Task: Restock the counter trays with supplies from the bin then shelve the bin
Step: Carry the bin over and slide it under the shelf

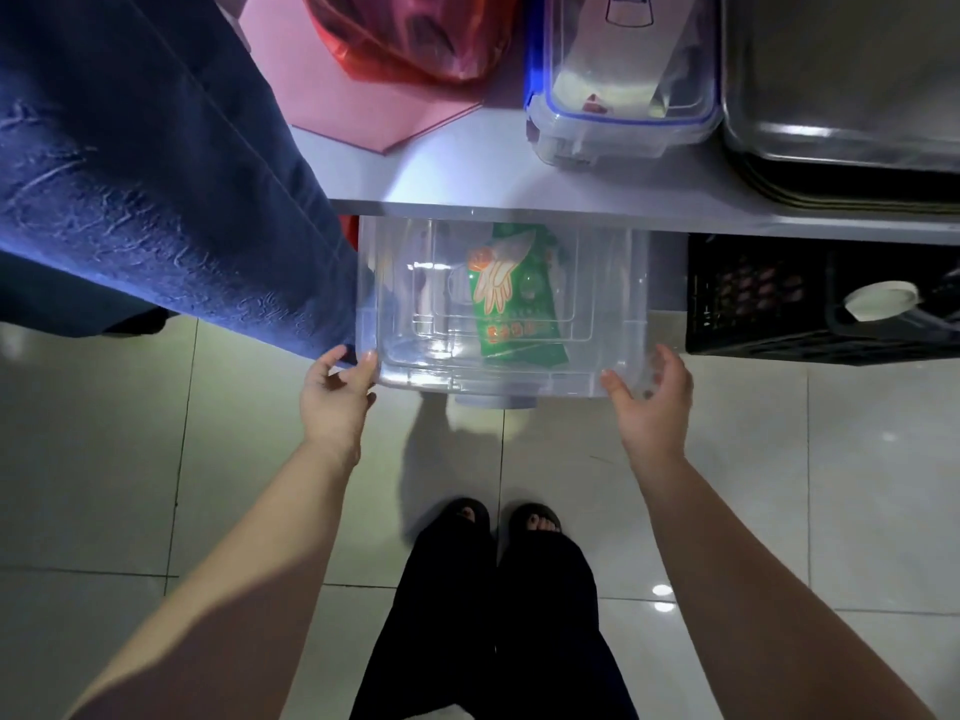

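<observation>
A clear plastic bin (415,304) sits half under the white counter (467,168), its near end sticking out over the tiled floor. Inside lies a green packet of gloves (514,298). My left hand (337,392) holds the bin's near left corner, thumb and fingers wrapped on the rim. My right hand (652,397) grips the near right corner, fingers curled around the wall.
On the counter stand a clear box with a blue-clip lid (623,80), a red plastic bag (410,33) on a pink sheet, and a steel tray (841,96). A black crate (779,304) sits right of the bin. Another person's blue-jeaned leg (156,174) stands left.
</observation>
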### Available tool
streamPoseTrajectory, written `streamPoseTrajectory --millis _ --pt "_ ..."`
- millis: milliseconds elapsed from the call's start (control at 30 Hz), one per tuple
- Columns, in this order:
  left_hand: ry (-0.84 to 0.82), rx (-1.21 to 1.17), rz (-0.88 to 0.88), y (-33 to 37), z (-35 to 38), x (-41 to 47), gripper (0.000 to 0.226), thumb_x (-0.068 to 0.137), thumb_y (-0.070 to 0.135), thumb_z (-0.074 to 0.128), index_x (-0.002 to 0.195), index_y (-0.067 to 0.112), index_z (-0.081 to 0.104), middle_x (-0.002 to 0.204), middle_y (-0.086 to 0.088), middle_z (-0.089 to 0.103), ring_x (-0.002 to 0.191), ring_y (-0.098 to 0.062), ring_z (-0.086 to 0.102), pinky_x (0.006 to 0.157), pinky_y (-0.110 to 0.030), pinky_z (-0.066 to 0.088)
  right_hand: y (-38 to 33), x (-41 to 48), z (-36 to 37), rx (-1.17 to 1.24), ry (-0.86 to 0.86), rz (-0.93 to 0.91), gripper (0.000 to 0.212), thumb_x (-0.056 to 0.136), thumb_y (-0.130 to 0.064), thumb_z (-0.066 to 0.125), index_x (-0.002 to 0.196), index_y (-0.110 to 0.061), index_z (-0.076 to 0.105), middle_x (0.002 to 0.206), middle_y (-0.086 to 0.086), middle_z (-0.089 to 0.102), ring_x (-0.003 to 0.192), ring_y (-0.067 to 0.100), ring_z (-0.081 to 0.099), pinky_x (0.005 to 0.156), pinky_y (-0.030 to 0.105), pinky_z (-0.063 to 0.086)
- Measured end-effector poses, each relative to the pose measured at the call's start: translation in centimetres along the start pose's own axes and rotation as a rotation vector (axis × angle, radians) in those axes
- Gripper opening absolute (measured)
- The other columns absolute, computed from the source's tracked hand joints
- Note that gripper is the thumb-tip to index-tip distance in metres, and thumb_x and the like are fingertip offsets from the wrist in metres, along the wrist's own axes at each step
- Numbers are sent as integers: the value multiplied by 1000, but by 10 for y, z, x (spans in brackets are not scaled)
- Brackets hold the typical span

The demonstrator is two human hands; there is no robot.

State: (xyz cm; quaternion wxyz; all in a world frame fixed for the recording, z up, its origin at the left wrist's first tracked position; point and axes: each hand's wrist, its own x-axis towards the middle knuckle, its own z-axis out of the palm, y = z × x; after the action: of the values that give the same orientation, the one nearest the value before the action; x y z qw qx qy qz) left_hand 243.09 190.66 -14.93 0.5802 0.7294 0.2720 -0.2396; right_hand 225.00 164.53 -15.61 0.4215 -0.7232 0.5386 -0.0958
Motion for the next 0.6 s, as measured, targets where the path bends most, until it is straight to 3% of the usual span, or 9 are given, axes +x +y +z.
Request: streamPoseTrajectory --millis 33,100,167,233,333,433,500,600 --pt "73 82 114 -5 -1 -10 41 79 30 78 113 22 56 97 -5 60 81 -13 59 85 -38 54 -1 -5 1 -110 55 -204 64 77 -33 75 131 -16 45 131 9 50 120 23 44 102 33 36" --pt "142 348 485 -17 -2 -32 44 72 30 83 107 25 57 100 1 59 88 -15 55 83 -40 50 -6 -16 8 -276 10 -548 62 79 -37 69 132 -15 46 137 10 46 130 26 34 110 34 25" --pt "-7 683 933 -30 3 -45 40 73 28 80 107 22 59 109 2 61 101 -21 54 89 -37 41 -10 -31 23 -467 -129 -808 65 80 -37 67 137 -16 42 144 9 43 138 29 28 114 42 20" --pt "-217 964 1211 -41 17 -46 46 75 25 74 118 21 59 125 -2 58 114 -27 50 98 -39 34 -8 -40 40 -696 -210 -979 77 76 -36 71 141 -16 37 148 10 40 140 33 27 115 48 19" --pt "-297 1205 1405 -53 40 -29 62 73 16 73 131 18 51 140 -10 50 125 -35 43 105 -47 30 2 -39 59 -900 -167 -1026 94 66 -40 77 144 -15 31 149 12 37 138 36 30 113 55 23" --pt "-162 1275 1519 -66 49 -6 65 76 10 72 134 22 44 141 -11 50 129 -34 42 106 -47 28 17 -30 71 -919 -56 -1073 91 72 -30 72 147 -18 22 153 10 31 140 32 26 113 54 22" --pt "-45 1202 1641 -76 53 5 54 84 10 65 131 26 46 139 -8 53 127 -31 43 104 -45 31 26 -25 79 -899 38 -1119 82 78 -22 65 147 -21 22 151 6 26 138 29 25 112 50 23" --pt "103 1059 1740 -88 67 18 29 96 17 50 122 30 52 133 -3 49 119 -26 46 102 -41 29 36 -18 93 -831 232 -1186 67 81 -17 62 141 -25 34 142 4 35 130 28 36 109 45 28"
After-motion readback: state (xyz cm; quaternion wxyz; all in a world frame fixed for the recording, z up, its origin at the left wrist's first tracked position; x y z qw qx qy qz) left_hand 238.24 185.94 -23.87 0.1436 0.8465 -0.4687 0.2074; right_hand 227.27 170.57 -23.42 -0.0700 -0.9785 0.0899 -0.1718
